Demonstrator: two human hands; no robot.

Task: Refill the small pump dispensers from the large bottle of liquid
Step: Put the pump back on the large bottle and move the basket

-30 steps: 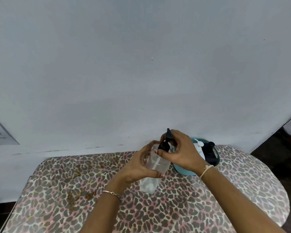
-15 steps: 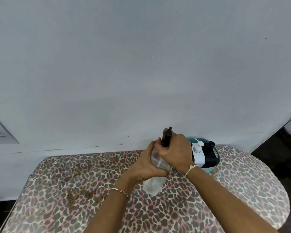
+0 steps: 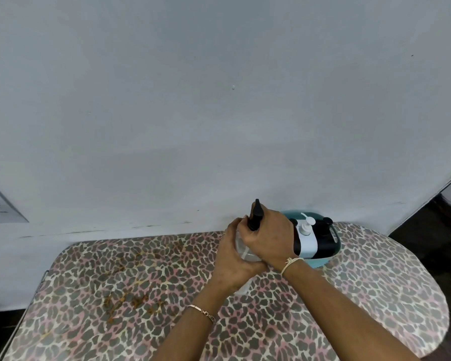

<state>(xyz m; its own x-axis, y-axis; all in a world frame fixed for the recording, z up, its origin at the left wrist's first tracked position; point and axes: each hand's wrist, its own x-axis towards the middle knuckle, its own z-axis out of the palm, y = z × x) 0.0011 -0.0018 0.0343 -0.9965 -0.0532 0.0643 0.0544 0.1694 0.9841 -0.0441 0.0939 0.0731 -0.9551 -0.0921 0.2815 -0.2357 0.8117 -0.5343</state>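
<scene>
Hands together: left hand [image 3: 232,265] grips clear plastic bottle [image 3: 241,250], right hand [image 3: 270,241] clamps its black pump [image 3: 255,213]; teal plastic tub [image 3: 335,250] of dispensers [image 3: 307,239] at two o'clock.

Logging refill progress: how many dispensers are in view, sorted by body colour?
Clear bottle, held: 1
White bottle, in the basket: 1
Black bottle, in the basket: 1
Total: 3
A dark sliver left of the white bottle may be a fourth; the hand hides it.
</scene>
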